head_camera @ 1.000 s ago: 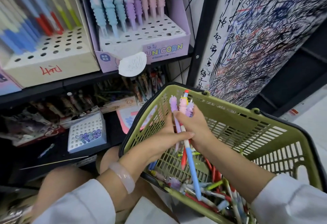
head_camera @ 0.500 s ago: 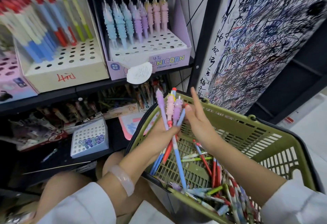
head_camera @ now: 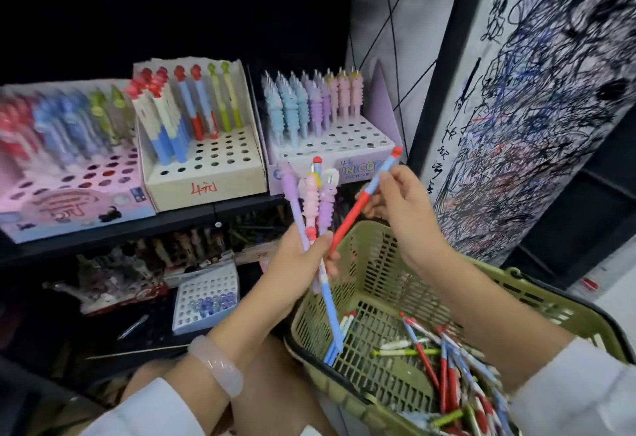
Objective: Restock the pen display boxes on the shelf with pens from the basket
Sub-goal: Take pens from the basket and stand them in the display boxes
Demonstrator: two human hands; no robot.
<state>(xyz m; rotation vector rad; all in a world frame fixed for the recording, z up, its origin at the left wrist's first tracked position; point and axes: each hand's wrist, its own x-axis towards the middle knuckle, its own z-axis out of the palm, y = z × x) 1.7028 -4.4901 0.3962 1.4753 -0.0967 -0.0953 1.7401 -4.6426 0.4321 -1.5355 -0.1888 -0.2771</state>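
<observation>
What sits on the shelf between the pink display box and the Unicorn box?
In the head view, a cream display box marked in red, holding red, blue and green pens, with many front holes unfilled.

A black shelf (head_camera: 192, 220) stands against darkness. To its right a white panel (head_camera: 550, 108) is thick with ink scribbles, and pale floor (head_camera: 616, 298) shows beyond.

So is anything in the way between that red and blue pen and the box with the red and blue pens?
Nothing visible. The right hand holds the pen up in open air, right of the cream box.
</observation>
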